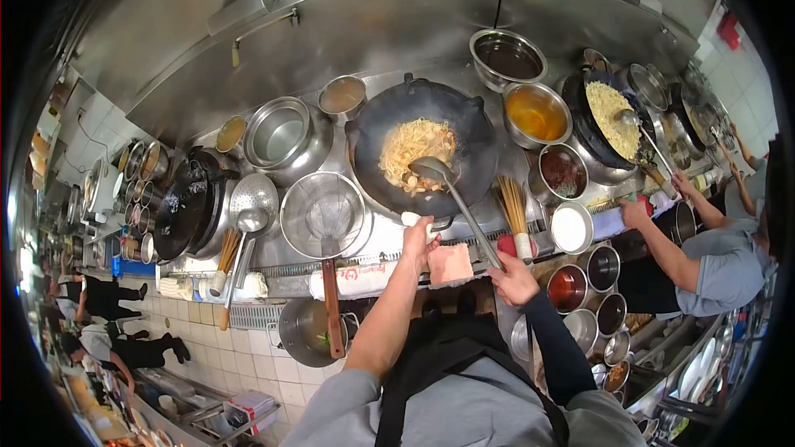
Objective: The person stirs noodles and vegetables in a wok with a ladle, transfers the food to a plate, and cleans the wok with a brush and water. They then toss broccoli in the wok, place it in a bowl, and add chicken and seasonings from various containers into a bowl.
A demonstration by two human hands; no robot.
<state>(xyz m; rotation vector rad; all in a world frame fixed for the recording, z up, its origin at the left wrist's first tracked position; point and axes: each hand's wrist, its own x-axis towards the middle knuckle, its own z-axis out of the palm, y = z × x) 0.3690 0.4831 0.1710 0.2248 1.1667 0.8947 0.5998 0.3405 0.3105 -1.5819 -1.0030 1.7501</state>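
A black wok [373,128] sits on the stove in the middle, with noodles [418,149] inside it. My left hand [421,236] is closed on a white cloth [411,219] at the wok's near edge. The long handle of a metal ladle [470,219] is in my closed right hand [514,280]; its bowl rests against the near side of the noodles. Right of the wok stands a bamboo brush [513,207]. A pink cloth [451,263] lies between my two hands on the stove's front edge.
A strainer [323,211] with a wooden handle is left of the wok. Bowls of dark liquid [508,58] and yellow liquid [538,112] stand to the right. A co-worker [720,257] on the right stirs another wok [613,120]. More people are at the far left.
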